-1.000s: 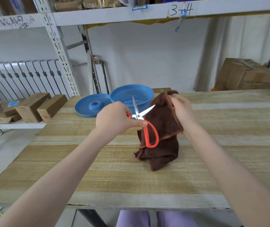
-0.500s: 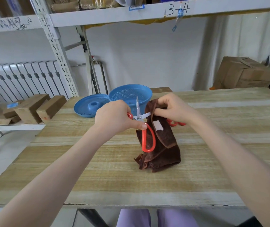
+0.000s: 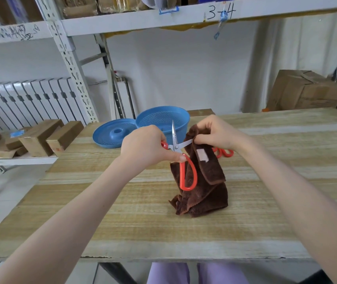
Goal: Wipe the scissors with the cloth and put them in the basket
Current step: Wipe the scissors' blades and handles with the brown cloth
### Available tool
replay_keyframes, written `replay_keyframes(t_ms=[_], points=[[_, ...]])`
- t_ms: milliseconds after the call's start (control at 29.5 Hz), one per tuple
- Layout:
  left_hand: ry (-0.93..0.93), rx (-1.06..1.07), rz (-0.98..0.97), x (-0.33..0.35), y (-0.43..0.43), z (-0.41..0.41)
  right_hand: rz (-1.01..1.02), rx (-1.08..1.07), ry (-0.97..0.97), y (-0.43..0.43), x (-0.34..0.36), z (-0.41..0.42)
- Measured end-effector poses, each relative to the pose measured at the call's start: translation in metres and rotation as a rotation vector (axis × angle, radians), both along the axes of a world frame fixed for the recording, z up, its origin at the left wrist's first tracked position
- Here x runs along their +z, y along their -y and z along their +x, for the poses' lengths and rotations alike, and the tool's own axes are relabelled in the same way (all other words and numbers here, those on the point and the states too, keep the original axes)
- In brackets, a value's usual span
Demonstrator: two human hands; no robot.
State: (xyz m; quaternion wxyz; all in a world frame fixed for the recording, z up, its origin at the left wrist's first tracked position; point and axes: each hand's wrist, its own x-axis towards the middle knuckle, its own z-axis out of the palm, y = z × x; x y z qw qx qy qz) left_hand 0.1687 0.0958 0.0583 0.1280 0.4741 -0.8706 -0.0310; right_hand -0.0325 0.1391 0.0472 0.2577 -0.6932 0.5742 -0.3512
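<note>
Head view: left hand (image 3: 147, 146) grips the red-handled scissors (image 3: 175, 147), blades apart, above the tabletop (image 3: 265, 201); right hand (image 3: 218, 133) pinches the brown cloth (image 3: 206, 187) over one blade. Blue basket (image 3: 163, 117) just behind, blue dish (image 3: 110, 138) beside it; another red pair (image 3: 224, 152) half hidden behind cloth and wrist

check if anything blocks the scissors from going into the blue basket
Nothing visible does. The scissors in the left hand are just in front of the open basket; the cloth in the right hand hangs to their right.
</note>
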Motion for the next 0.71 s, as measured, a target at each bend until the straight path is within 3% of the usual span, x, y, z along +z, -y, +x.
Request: replay_keyframes(t_ms=[713], points=[[0.030,-0.024,0.062,-0.0028,0.0012,0.0045,0.070,0.001,0.014,-0.0024,-0.0042,-0.0051]])
